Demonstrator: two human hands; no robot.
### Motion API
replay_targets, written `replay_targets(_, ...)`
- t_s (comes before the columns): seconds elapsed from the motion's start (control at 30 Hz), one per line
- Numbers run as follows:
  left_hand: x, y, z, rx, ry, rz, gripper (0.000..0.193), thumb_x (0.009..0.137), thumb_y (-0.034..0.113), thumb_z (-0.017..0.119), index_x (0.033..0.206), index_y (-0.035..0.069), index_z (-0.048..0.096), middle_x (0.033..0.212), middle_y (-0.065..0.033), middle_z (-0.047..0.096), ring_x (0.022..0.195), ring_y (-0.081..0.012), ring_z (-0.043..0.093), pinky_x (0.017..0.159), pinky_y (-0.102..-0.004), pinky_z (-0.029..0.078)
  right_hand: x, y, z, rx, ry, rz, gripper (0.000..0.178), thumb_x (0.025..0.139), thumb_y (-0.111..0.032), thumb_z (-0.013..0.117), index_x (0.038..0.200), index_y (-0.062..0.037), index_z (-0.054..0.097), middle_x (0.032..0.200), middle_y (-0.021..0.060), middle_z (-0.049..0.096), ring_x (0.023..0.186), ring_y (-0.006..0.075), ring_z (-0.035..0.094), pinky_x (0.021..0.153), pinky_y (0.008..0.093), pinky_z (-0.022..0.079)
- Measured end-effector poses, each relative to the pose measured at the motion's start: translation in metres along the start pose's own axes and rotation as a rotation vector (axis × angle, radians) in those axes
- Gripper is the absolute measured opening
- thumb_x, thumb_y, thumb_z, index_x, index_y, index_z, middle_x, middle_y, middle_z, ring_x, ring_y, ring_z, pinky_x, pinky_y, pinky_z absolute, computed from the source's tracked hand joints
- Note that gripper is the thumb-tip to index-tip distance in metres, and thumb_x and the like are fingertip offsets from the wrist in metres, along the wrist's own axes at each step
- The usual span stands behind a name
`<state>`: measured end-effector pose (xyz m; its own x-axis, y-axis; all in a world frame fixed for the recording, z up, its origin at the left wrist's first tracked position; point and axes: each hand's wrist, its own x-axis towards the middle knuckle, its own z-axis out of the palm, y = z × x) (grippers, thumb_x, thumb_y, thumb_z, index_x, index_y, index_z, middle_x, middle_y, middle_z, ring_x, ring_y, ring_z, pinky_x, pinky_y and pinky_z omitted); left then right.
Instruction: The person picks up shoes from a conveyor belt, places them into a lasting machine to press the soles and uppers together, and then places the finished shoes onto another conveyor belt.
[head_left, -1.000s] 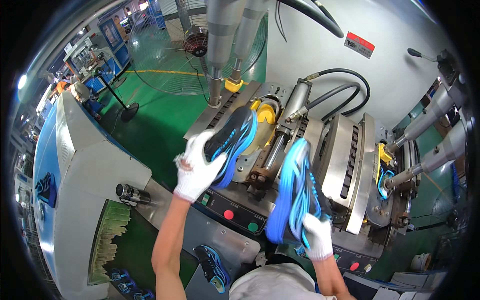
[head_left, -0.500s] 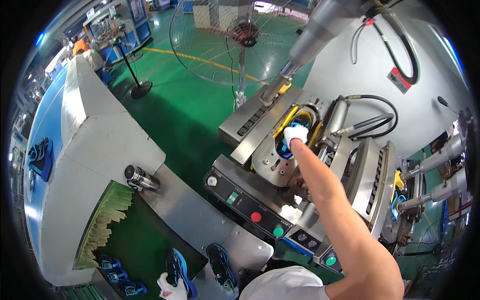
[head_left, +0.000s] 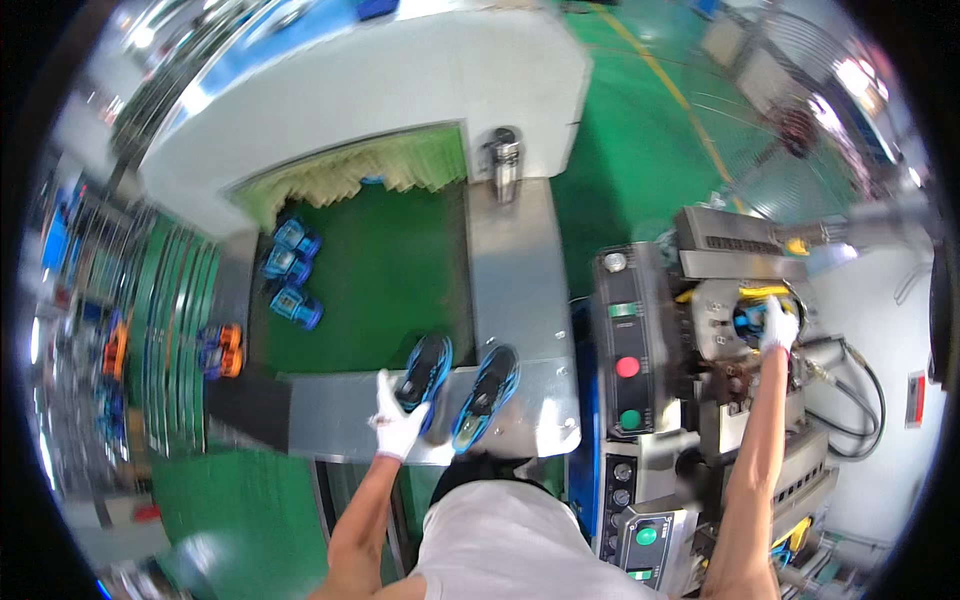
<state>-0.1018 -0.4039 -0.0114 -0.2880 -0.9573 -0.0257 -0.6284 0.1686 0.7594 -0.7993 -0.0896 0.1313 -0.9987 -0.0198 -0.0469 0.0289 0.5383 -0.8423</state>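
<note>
My left hand (head_left: 398,425), in a white glove, rests at the heel end of a dark blue running shoe (head_left: 428,365). Its thumb stands apart and its fingers are spread against the shoe's side. A second shoe (head_left: 488,390), with a light blue edge, lies just to the right on the steel ledge (head_left: 515,270). My right arm stretches out to the press machine (head_left: 715,310) on the right. There my gloved right hand (head_left: 781,328) is closed on a blue shoe (head_left: 750,318) seated in the machine's opening; its fingertips are partly hidden.
Several blue shoes (head_left: 290,265) sit on the green conveyor belt (head_left: 385,270) before a fringed tunnel (head_left: 365,165). A steel flask (head_left: 505,165) stands on the ledge. The control panel (head_left: 628,340) has red and green buttons. Orange shoes (head_left: 222,350) lie at left.
My view has swung left, bringing the belt and ledge to the middle. My right hand stays at the shoe in the machine. My left hand remains beside the shoe on the ledge, its thumb now spread.
</note>
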Motion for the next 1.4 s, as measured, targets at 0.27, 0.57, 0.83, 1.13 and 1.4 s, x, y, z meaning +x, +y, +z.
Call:
replay_targets(0.27,0.013,-0.008,0.004,0.003,-0.275,-0.172,0.066,0.077,0.034,0.082,0.132,0.010,0.055,0.115,-0.0114,0.074,0.104,-0.0310,0.072,0.094,-0.0418,0.054,-0.390,-0.023,0.109,-1.183,-0.353,-0.243,0.091,0.092,-0.039,0.069,0.158,0.0080,0.027,0.165,0.0306,0.024,0.154,0.0466,0.020,0.127,0.0547,0.012)
replay_targets(0.57,0.078,-0.022,-0.035,0.021,-0.446,-0.314,0.079,0.071,0.026,0.091,0.137,0.001,0.055,0.118,-0.0156,0.072,0.109,-0.0271,0.068,0.101,-0.0393,0.051,-0.509,-0.024,0.196,-0.401,-0.459,-0.232,0.096,0.080,-0.038,0.085,0.153,-0.0015,0.035,0.132,0.0243,0.062,0.118,0.0365,0.063,0.103,0.0422,0.048)
replay_targets(0.83,0.129,-0.016,-0.043,0.070,-0.632,-0.086,0.075,0.071,0.022,0.089,0.135,0.001,0.055,0.115,-0.0144,0.072,0.105,-0.0262,0.069,0.099,-0.0388,0.053,-0.564,-0.003,0.289,-0.339,-0.347,0.426,0.058,0.079,-0.033,0.083,0.122,0.0023,0.065,0.091,0.0198,0.073,0.087,0.0331,0.071,0.080,0.0440,0.056)
replay_targets(1.13,0.021,0.099,-0.027,-0.050,-1.217,0.450,0.069,0.075,0.018,0.089,0.134,0.002,0.057,0.105,-0.0108,0.071,0.093,-0.0241,0.067,0.090,-0.0389,0.054,-0.707,0.025,0.123,0.325,0.286,0.551,0.087,0.076,-0.041,0.089,0.144,-0.0011,0.051,0.125,0.0200,0.068,0.113,0.0232,0.066,0.099,0.0357,0.053)
replay_targets(1.4,-0.141,0.183,-0.063,0.048,-1.867,1.048,0.064,0.075,0.005,0.086,0.131,0.002,0.056,0.112,-0.0078,0.068,0.094,-0.0171,0.064,0.087,-0.0334,0.054,-0.887,-0.049,0.021,0.536,1.218,0.662,0.074,0.076,-0.025,0.090,0.137,-0.0011,0.057,0.125,0.0115,0.069,0.108,0.0170,0.065,0.098,0.0329,0.052)
